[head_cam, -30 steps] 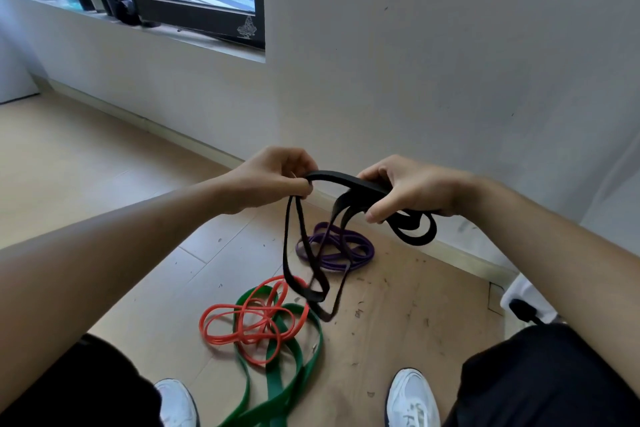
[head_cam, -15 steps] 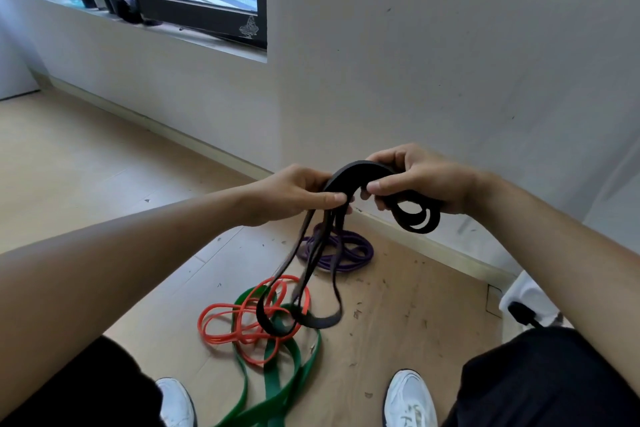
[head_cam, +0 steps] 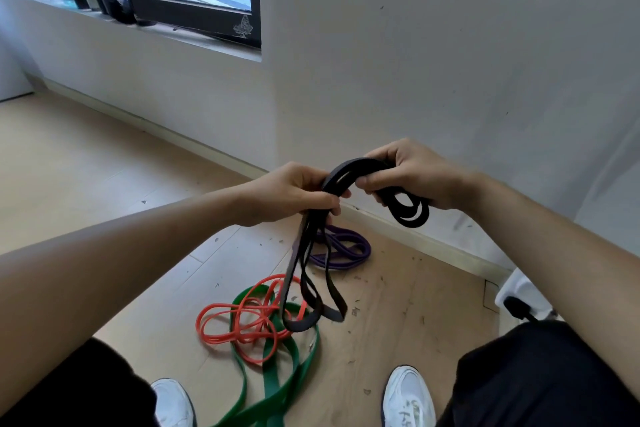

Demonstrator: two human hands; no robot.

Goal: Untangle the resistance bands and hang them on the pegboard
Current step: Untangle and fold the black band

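Strips of flat, matte, rubbery stuff are what I'm watching. The black band (head_cam: 341,173) arches in a smooth doubled hump between both hands, held up off the floor. My left grip (head_cam: 294,192) is curled round the strands where they drop from the hump, thumb and fingers pinching them together. Below it several flat loops hang down, their lower ends curving into narrow U-bends. My right grip (head_cam: 412,177) is closed over the other end of the hump, and small round coils of the same black strip stick out beneath it.

Under the black band's hanging loops, on the pale wood-grain floor (head_cam: 104,184), a thin orange band (head_cam: 235,322) lies in loose overlapping rings. It is tangled with a wider green band (head_cam: 273,378) that snakes away in broad flat ribbons. Beyond the black band's loops a purple band (head_cam: 349,253) lies in a flattened oval coil — apart from the other two. Small dark flecks dot the boards around the black band's dangling ends.
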